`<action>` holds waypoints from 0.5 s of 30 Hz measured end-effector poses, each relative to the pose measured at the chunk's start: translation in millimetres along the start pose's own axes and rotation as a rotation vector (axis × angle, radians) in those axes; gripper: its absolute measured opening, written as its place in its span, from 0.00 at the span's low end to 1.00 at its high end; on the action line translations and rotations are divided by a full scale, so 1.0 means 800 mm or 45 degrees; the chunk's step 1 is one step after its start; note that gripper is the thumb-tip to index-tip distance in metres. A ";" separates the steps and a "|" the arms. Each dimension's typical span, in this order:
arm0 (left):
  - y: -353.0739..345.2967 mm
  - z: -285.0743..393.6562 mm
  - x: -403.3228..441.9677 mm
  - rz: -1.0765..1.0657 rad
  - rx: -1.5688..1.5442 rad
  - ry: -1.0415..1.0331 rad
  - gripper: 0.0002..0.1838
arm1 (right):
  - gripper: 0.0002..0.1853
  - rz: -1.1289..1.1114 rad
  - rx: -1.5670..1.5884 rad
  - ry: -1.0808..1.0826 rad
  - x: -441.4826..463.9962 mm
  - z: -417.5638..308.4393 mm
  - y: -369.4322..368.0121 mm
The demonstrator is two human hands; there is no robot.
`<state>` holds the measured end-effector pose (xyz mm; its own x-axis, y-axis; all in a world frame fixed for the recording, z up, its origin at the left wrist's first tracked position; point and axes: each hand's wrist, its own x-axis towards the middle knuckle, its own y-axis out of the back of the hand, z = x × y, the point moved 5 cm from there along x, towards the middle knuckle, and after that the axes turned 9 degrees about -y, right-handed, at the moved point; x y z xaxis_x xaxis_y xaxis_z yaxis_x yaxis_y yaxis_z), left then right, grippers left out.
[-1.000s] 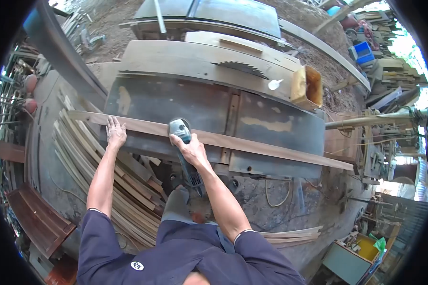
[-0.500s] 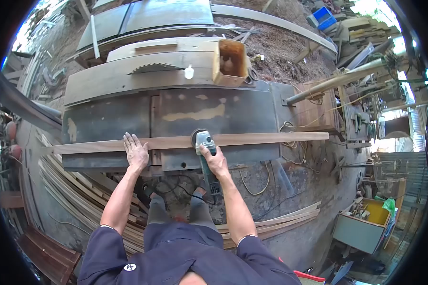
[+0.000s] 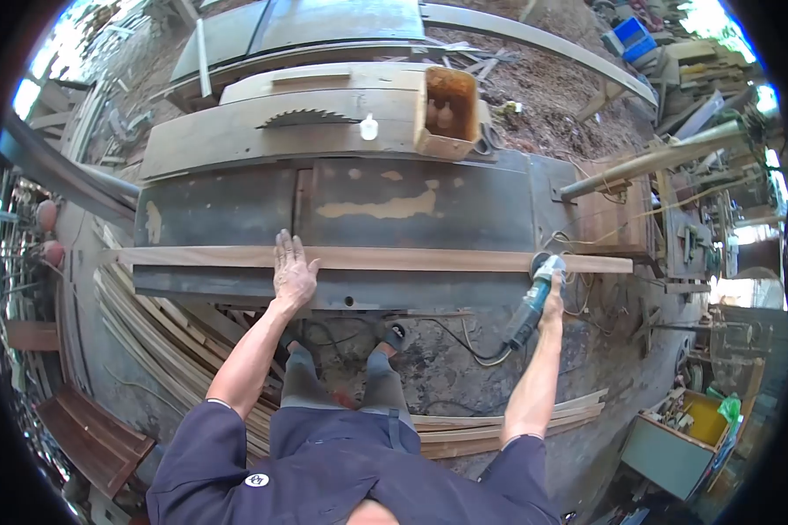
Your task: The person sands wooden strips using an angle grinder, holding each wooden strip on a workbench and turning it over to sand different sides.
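Note:
A long, narrow wooden strip [image 3: 394,259] lies along the front of a dark worktable [image 3: 228,206], and its right end juts past the table edge. My left hand [image 3: 294,269] presses flat on the strip left of the middle, fingers stretched out. In my right hand [image 3: 552,297] is a teal angle grinder [image 3: 529,310], gripped around its front end. The grinder's round disc meets the strip near its right end, and the body slants down toward me. A dark power cord trails from the grinder's rear.
Behind the strip, a circular saw blade [image 3: 311,117], a small white bottle [image 3: 369,127] and an open rusty container [image 3: 447,114] sit on boards. Stacked wood strips [image 3: 162,337] lie on the floor at left. A metal pole [image 3: 652,160] slants in from the right.
My right hand has carried the grinder along the strip to the right, from near its middle to near its end. My left hand still lies on the strip. The view has shifted slightly.

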<state>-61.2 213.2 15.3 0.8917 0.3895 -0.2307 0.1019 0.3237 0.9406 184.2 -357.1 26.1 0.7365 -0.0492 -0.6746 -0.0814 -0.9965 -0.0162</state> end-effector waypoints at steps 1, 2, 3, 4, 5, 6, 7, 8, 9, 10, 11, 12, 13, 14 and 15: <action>0.003 -0.014 -0.001 0.033 -0.016 -0.042 0.46 | 0.39 -0.021 -0.063 -0.029 -0.015 0.005 -0.017; 0.005 -0.030 -0.004 0.060 -0.035 -0.087 0.46 | 0.38 -0.036 -0.130 -0.060 -0.032 0.015 -0.036; 0.010 -0.059 -0.007 0.156 -0.019 -0.078 0.46 | 0.37 -0.026 -0.186 -0.012 -0.043 0.030 -0.061; 0.011 -0.097 -0.006 0.207 0.054 -0.051 0.45 | 0.36 -0.011 -0.236 0.045 -0.056 0.045 -0.090; 0.015 -0.141 -0.004 0.225 0.091 -0.021 0.44 | 0.34 0.002 -0.321 0.049 -0.072 0.063 -0.118; 0.019 -0.189 -0.003 0.243 0.124 0.008 0.43 | 0.38 -0.020 -0.392 0.015 -0.089 0.081 -0.149; 0.027 -0.239 -0.004 0.281 0.074 0.031 0.42 | 0.37 -0.009 -0.503 -0.009 -0.126 0.083 -0.197; 0.036 -0.291 -0.010 0.318 0.026 0.062 0.41 | 0.37 -0.086 -0.577 0.092 -0.151 0.092 -0.245; 0.046 -0.342 -0.015 0.314 -0.040 0.015 0.40 | 0.36 -0.146 -0.619 0.137 -0.171 0.106 -0.291; 0.057 -0.388 -0.021 0.313 -0.103 -0.037 0.40 | 0.39 -0.226 -0.653 0.106 -0.189 0.124 -0.337; 0.075 -0.423 -0.032 0.284 -0.164 -0.028 0.41 | 0.41 -0.253 -0.712 0.124 -0.195 0.150 -0.374; 0.090 -0.454 -0.043 0.272 -0.183 -0.057 0.42 | 0.43 -0.272 -0.792 0.135 -0.216 0.163 -0.420; 0.105 -0.476 -0.054 0.233 -0.194 -0.099 0.42 | 0.40 -0.215 -0.968 0.208 -0.233 0.174 -0.459; 0.119 -0.490 -0.062 0.194 -0.205 -0.146 0.42 | 0.43 -0.248 -1.026 0.111 -0.266 0.177 -0.506; 0.135 -0.492 -0.069 0.214 -0.197 -0.227 0.41 | 0.43 -0.302 -1.013 0.092 -0.280 0.197 -0.546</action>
<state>-272.8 565.9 31.3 0.9552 0.2956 -0.0141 -0.1104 0.4005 0.9096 -51.4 99.9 67.9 0.7181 0.1906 -0.6693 0.5598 -0.7295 0.3929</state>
